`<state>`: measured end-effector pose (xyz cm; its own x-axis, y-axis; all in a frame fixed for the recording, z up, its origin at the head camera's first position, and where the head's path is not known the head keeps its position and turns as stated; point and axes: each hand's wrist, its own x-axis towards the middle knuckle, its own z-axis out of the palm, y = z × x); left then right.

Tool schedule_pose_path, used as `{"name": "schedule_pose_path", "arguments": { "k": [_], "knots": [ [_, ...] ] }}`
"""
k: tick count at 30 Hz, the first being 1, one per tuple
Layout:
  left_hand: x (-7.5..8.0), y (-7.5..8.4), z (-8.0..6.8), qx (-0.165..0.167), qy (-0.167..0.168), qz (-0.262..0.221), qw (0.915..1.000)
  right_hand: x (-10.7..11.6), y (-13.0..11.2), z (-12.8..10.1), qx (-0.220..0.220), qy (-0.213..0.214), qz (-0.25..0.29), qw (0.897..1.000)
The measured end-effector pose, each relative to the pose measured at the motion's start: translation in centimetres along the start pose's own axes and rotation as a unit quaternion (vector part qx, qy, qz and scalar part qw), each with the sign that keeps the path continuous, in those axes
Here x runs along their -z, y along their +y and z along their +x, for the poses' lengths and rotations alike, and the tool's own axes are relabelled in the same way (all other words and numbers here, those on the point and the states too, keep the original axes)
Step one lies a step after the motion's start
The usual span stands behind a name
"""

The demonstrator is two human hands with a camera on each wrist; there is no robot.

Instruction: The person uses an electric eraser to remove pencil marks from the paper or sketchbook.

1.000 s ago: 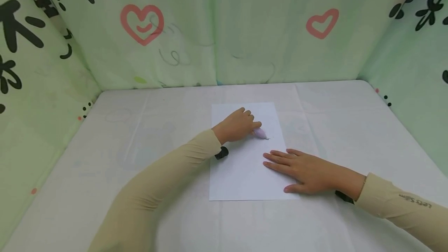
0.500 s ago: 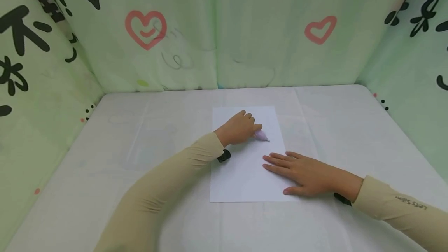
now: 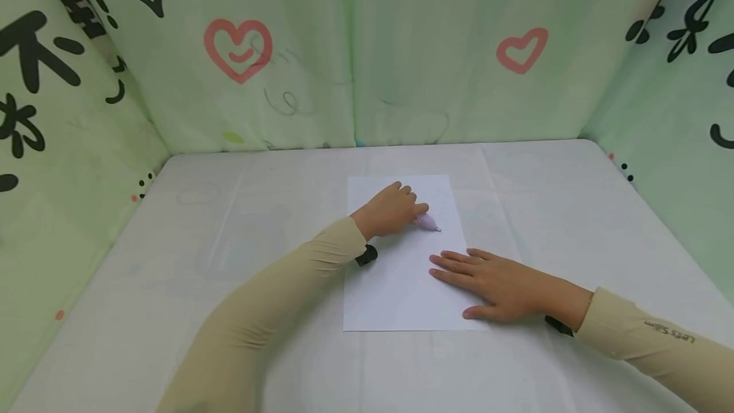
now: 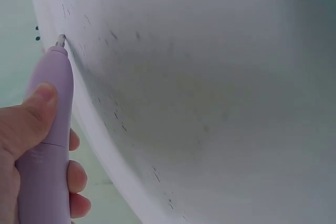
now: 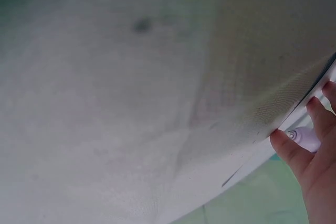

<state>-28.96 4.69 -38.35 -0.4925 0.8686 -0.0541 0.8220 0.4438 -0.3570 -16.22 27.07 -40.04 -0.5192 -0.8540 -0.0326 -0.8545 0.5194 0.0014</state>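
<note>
A sheet of white paper lies on the white-covered table. Over its upper part my left hand grips a lilac pen-shaped tool with a smooth, thick body. In the left wrist view, my thumb presses along the side of the tool, fingers curled round behind it. Its narrow metallic tip is right at the paper, which carries short dark marks or crumbs. My right hand rests flat on the paper's lower right, fingers spread. Beyond its fingers, the right wrist view shows the tool's front end.
Around the sheet spreads the white tablecloth, faintly creased. Pale green curtains with printed hearts and black drawings close off the back and both sides. A black wrist device sits under the left cuff, close over the paper.
The head view tilts slightly, so the whole scene sits a little lower than a second ago. Both hands and the lilac tool keep nearly the same place on the paper.
</note>
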Motion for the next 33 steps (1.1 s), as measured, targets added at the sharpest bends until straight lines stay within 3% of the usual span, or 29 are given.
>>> {"name": "schedule_pose_path", "arguments": {
  "k": [3, 9, 17, 21, 33],
  "knots": [
    [0.19, -0.02, -0.09, -0.007, 0.0, -0.005, 1.0, -0.01, 0.0, -0.01, 0.0, 0.001, -0.001, 1.0],
    [0.26, -0.15, -0.2, 0.008, -0.005, -0.003, 0.9999, -0.1, 0.03, 0.02, 0.002, 0.007, -0.002, 1.0],
    [0.18, 0.31, 0.42, -0.004, -0.002, -0.02, 0.9998, -0.09, 0.02, -0.02, 0.0, 0.001, -0.008, 1.0],
    [0.44, 0.2, 0.45, 0.01, -0.011, -0.012, 0.9998, -0.1, 0.03, 0.02, 0.002, 0.002, -0.01, 1.0],
    [0.19, -0.25, 0.35, -0.002, -0.014, -0.005, 0.9999, 0.0, 0.07, 0.09, 0.002, 0.0, -0.007, 1.0]
  ]
}}
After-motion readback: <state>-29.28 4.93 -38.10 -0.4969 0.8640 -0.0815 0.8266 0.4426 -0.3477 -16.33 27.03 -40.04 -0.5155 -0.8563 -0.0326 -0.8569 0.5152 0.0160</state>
